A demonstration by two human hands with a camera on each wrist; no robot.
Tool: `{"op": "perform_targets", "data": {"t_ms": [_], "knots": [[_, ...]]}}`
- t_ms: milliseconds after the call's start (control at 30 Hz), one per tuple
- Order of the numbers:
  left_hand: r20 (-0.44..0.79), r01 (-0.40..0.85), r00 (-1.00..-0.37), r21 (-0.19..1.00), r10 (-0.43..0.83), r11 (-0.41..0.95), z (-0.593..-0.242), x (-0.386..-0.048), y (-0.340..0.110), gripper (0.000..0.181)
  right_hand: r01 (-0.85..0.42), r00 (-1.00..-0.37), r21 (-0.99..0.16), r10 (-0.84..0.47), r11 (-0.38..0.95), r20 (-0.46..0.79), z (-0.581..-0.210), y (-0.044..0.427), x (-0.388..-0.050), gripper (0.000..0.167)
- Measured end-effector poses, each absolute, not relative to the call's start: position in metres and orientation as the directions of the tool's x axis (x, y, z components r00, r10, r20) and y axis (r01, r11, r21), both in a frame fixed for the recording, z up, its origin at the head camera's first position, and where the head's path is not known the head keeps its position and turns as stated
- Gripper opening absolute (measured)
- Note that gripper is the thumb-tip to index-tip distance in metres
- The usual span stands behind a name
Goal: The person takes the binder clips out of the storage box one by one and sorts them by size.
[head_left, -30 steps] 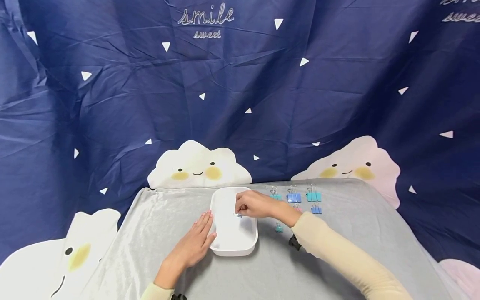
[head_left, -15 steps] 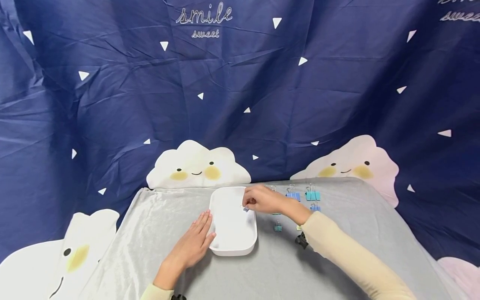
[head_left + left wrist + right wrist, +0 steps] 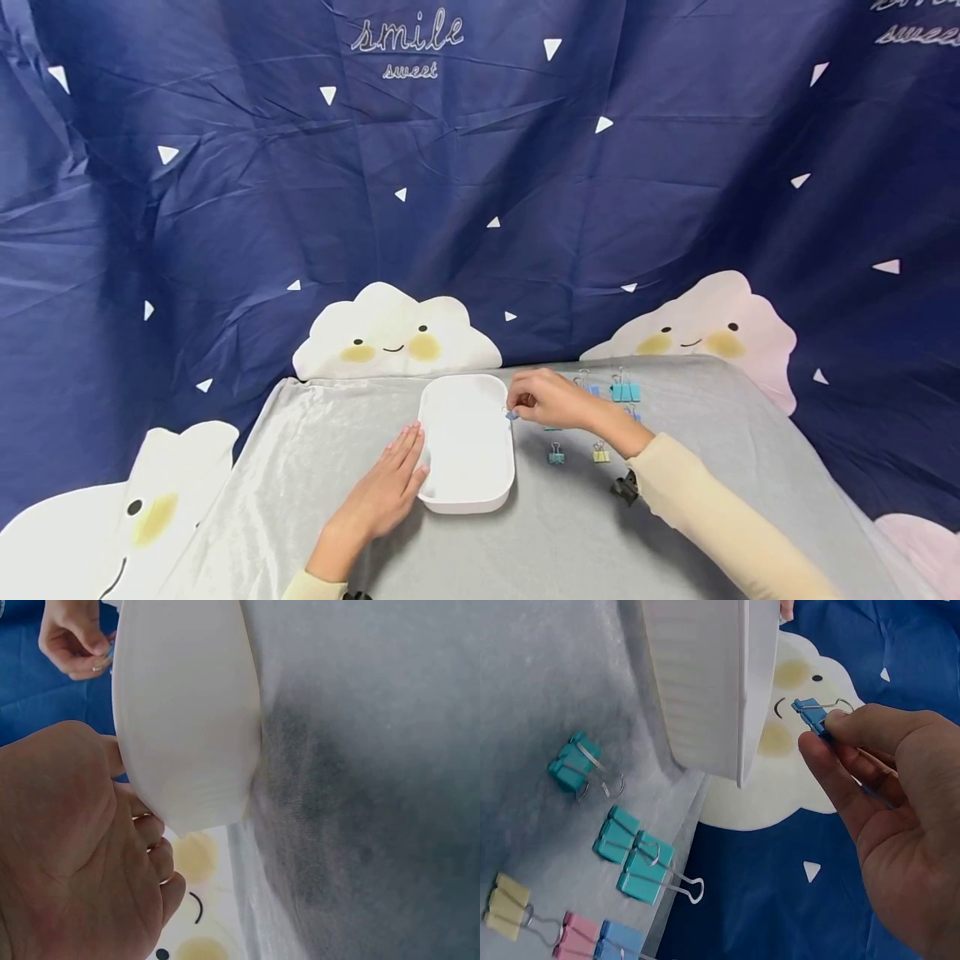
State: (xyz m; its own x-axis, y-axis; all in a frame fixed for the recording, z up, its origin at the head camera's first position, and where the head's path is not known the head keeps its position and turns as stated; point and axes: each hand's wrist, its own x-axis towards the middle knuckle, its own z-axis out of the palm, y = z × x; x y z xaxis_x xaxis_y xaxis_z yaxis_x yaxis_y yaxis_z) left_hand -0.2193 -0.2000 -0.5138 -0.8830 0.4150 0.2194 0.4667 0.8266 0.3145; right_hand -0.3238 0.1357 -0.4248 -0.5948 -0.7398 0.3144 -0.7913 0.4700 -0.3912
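Note:
A small blue binder clip [image 3: 814, 716] is pinched between the thumb and fingers of my right hand [image 3: 551, 400], which is above the right rim of a white rectangular tray [image 3: 467, 500]. In the right wrist view the clip's wire handle points toward my palm. My left hand [image 3: 386, 483] rests its straight fingers against the tray's left side. The left wrist view shows that palm [image 3: 75, 847] with the fingers touching the tray wall [image 3: 187, 712]. The inside of the tray looks plain white in the head view.
Right of the tray, binder clips lie on the grey cloth [image 3: 675, 467]: a small teal clip [image 3: 556, 455], a yellow clip [image 3: 601, 454], a larger teal clip [image 3: 625, 392], and pink [image 3: 577, 936] and blue ones [image 3: 619, 941]. My right arm partly covers them. A dark blue curtain [image 3: 450, 167] hangs behind.
My right hand has moved right, from over the middle of the tray to its right rim, with the blue binder clip still pinched. My left hand has stayed against the tray.

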Motion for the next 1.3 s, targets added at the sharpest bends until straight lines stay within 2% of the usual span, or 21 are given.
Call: {"op": "perform_targets", "data": {"t_ms": [233,333,600,800,1000,1300], "knots": [[0.234,0.479,-0.875,0.296,0.423,0.826,-0.518,-0.220,-0.201,0.063,-0.759,-0.636,-0.424,-0.703,0.494,0.319,-0.425,0.156,-0.320,0.013],[0.210,0.466,-0.884,0.322,0.418,0.824,-0.513,-0.219,-0.200,0.062,-0.743,-0.653,-0.433,-0.693,0.510,0.305,-0.425,0.164,-0.318,0.012],[0.129,0.416,-0.909,0.303,0.396,0.857,-0.503,-0.218,-0.195,0.061,-0.726,-0.679,-0.433,-0.659,0.534,0.325,-0.428,0.185,-0.314,0.010],[0.150,0.426,-0.905,0.323,0.399,0.845,-0.504,-0.217,-0.196,0.062,-0.699,-0.707,-0.463,-0.626,0.545,0.329,-0.431,0.200,-0.310,0.007],[0.209,0.459,-0.888,0.339,0.410,0.822,-0.508,-0.218,-0.198,0.061,-0.698,-0.713,-0.462,-0.594,0.548,0.373,-0.435,0.215,-0.307,0.015],[0.131,0.414,-0.910,0.328,0.394,0.849,-0.502,-0.218,-0.196,0.062,-0.688,-0.726,-0.453,-0.552,0.567,0.411,-0.441,0.239,-0.302,0.015]]}}
